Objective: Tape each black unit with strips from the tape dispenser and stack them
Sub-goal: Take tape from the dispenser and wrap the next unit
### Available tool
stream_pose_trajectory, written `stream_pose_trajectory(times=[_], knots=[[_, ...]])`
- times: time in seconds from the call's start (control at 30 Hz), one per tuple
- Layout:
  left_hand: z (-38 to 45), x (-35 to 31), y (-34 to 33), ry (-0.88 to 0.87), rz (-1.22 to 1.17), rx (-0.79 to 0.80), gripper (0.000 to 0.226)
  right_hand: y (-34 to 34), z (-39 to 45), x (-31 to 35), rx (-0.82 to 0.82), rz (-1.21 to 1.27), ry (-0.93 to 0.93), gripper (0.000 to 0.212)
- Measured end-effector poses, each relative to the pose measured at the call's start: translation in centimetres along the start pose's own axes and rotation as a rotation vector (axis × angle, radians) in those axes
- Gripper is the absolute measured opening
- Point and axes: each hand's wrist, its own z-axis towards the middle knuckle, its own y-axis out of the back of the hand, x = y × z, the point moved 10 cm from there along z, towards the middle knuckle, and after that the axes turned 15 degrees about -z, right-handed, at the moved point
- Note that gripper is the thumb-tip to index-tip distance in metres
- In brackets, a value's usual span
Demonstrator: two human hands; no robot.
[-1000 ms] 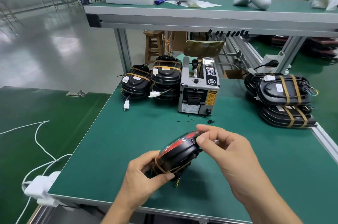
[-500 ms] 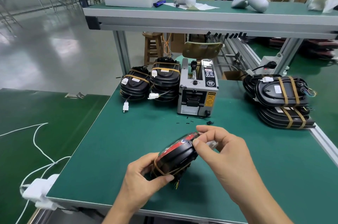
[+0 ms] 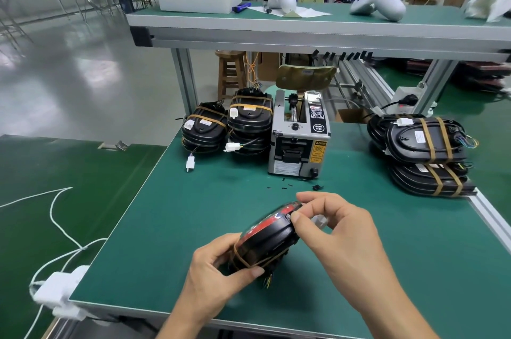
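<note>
Your left hand (image 3: 218, 269) grips the black unit's (image 3: 266, 239) lower end. Your right hand (image 3: 340, 231) pinches its top edge above the green table (image 3: 193, 214).

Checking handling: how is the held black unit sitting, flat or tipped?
Tipped: the black unit rests on edge, left hand gripping its lower end.

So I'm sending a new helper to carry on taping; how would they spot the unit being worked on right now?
Start at the grey tape dispenser at the back of the green table, then come toward the near edge. The black unit is held tilted between the left hand and right hand. Unlike the stacked units either side, it shows a red face and carries one tape strip.
</note>
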Motion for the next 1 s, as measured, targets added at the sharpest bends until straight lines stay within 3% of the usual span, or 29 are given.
stream_pose_trajectory(times=[0.37, 0.7, 1.0], knots=[[0.1, 0.5, 0.1, -0.014, 0.044, 0.018, 0.061, 0.1, 0.1, 0.0, 0.009, -0.008, -0.012, 0.012], [0.1, -0.2, -0.2, -0.025, 0.068, 0.035, 0.059, -1.7, 0.5, -1.7, 0.108, 0.327, -0.132, 0.022], [0.2, -0.3, -0.4, -0.027, 0.044, 0.032, 0.060, -2.2, 0.6, -1.8, 0.102, 0.477, -0.177, 0.021]])
